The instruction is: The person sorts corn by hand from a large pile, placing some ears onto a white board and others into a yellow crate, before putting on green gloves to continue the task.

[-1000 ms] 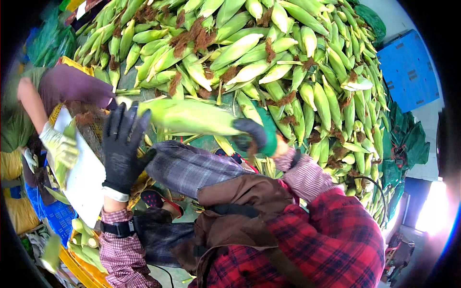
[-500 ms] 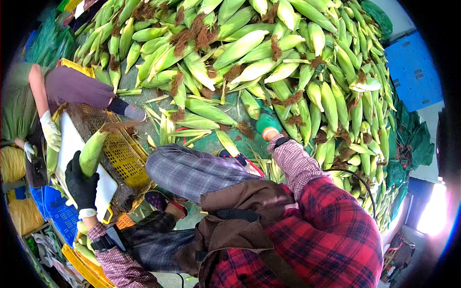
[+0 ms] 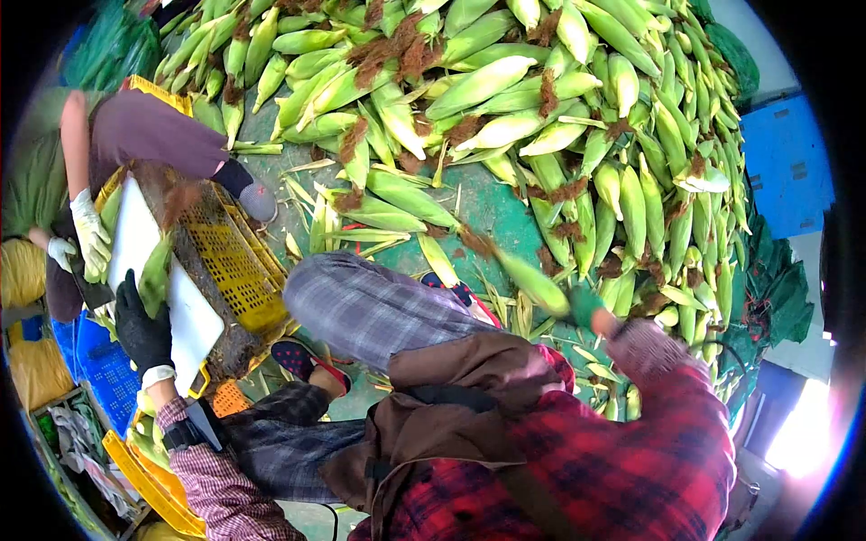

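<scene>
My left hand, in a black glove, is closed round the lower end of a green ear of corn. This ear stands over the white board, its brown silk pointing up and away from me. My right hand, in a green glove and blurred by motion, grips another ear of corn by one end, above the floor beside the pile. That ear's silk end points left. Ahead of me rises the large pile of corn, still in its husks.
Opposite my left hand, a co-worker's gloved hand is near the board. A yellow crate with brown silk stands beside it. Nearby are a blue crate and another yellow crate. Loose husks lie on the green floor.
My right hand has lifted an ear from the pile's edge and swung it right, nearer my body. My left hand has shifted slightly down and left, with its ear now more upright.
</scene>
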### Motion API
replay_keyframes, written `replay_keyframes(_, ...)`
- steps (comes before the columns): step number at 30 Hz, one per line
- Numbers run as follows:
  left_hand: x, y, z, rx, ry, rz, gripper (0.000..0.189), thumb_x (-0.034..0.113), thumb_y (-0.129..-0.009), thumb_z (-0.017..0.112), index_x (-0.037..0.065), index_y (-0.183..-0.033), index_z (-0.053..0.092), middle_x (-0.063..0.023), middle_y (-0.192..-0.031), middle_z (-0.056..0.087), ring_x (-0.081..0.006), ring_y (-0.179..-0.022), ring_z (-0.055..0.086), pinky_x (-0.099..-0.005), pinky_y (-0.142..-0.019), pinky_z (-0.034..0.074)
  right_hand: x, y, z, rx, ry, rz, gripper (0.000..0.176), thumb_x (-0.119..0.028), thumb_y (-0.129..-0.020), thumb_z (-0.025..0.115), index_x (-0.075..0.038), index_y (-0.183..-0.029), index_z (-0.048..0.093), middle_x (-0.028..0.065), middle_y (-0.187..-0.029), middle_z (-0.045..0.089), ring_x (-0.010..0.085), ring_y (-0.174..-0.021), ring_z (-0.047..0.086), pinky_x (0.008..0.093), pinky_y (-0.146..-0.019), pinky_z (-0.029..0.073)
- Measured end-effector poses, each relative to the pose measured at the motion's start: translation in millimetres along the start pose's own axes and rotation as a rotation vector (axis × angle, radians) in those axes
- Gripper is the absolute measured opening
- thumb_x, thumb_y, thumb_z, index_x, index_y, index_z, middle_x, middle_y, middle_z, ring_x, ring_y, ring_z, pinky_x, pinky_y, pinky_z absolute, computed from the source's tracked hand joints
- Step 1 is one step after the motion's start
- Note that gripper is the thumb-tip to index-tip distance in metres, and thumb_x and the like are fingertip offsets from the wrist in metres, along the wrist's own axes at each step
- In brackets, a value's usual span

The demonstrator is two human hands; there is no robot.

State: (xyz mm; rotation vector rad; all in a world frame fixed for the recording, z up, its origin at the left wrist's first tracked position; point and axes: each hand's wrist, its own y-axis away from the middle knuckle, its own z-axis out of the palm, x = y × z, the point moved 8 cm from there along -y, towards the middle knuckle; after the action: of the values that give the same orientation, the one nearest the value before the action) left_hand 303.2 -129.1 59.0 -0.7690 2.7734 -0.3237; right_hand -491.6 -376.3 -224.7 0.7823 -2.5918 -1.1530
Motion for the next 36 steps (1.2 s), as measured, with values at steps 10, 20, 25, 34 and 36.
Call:
replay_keyframes(10,81.3,-14.7,-41.8,-0.026,0.24,0.116,0.082,0.007,-0.077,0.081,0.011,-0.152,0.048,-0.0208,-0.149,0.053,-0.0402,-0.139,0.048,-0.0479,-0.116,0.04,183.5,210.4,188.5,-0.436,0.089,0.397,0.057,-0.045,-0.091,0.069,-0.004,-0.13,0.065,0.0271,-0.116,0.07,0.0424,-0.108,0.069,0.0497,-0.094,0.054)
replay_keyframes(20,117.9,-15.5,-30.1,-0.1,0.266,0.152,0.082,0.005,-0.076,0.081,0.012,-0.151,0.05,-0.0207,-0.147,0.054,-0.0398,-0.138,0.049,-0.0478,-0.115,0.04,-180.0,-230.9,-116.7,0.541,-0.524,-0.202,0.063,-0.033,-0.082,0.078,-0.005,-0.136,0.06,0.0265,-0.13,0.065,0.0434,-0.117,0.064,0.0493,-0.099,0.052)
replay_keyframes(25,120.6,-13.7,-27.8,-0.092,0.247,0.175,0.078,0.011,-0.075,0.081,0.011,-0.147,0.052,-0.0206,-0.144,0.056,-0.0401,-0.133,0.053,-0.0489,-0.112,0.043,-216.0,-262.4,-100.5,0.444,-0.684,-0.114,0.058,-0.036,-0.079,0.083,-0.003,-0.123,0.063,0.0185,-0.112,0.072,0.0343,-0.094,0.071,0.0483,-0.084,0.056)
replay_keyframes(34,137.4,-19.7,-23.7,-0.132,0.346,0.208,0.076,0.015,-0.075,0.082,0.009,-0.145,0.054,-0.0197,-0.143,0.057,-0.0406,-0.133,0.053,-0.0489,-0.113,0.042,-182.5,-114.8,-149.7,-0.193,-1.629,-0.22,0.057,-0.035,-0.097,0.068,0.002,-0.14,0.056,0.017,-0.132,0.062,0.032,-0.103,0.07,0.0478,-0.079,0.062)
replay_keyframes(36,152.5,-23.1,-29.9,-0.169,0.38,0.218,0.075,0.013,-0.076,0.082,0.007,-0.145,0.054,-0.0201,-0.146,0.056,-0.0409,-0.135,0.052,-0.0481,-0.116,0.04,-167.6,-116.2,-149.1,-0.157,-1.444,-0.384,0.049,-0.03,-0.1,0.065,0.002,-0.136,0.06,0.0143,-0.132,0.063,0.0298,-0.105,0.07,0.0437,-0.087,0.06)
